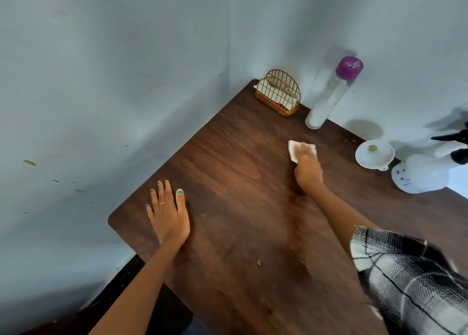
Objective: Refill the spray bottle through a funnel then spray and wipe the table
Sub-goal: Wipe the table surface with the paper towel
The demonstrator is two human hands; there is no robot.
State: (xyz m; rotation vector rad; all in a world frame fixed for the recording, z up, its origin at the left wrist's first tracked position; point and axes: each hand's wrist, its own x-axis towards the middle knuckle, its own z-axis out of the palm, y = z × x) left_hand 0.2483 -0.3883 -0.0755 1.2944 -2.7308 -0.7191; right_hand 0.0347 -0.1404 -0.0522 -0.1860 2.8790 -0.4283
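My right hand [307, 168] presses a folded white tissue [293, 150] flat on the dark wooden table [240, 220], toward its far side. Fingers cover most of the tissue. My left hand [168, 213] lies flat and open on the table near its left edge, holding nothing. The white spray bottle [420, 173] with a black trigger head stands at the right edge of the view. A white funnel [374, 154] rests upside down beside it on the table. A tall clear bottle [329, 96] with a purple cap stands against the back wall.
A gold wire napkin holder [278, 95] with white napkins sits in the far corner. Pale blue walls close in on the table's left and back. A small crumb [258, 263] lies on the near part of the table. A plaid sleeve [405, 279] fills the lower right.
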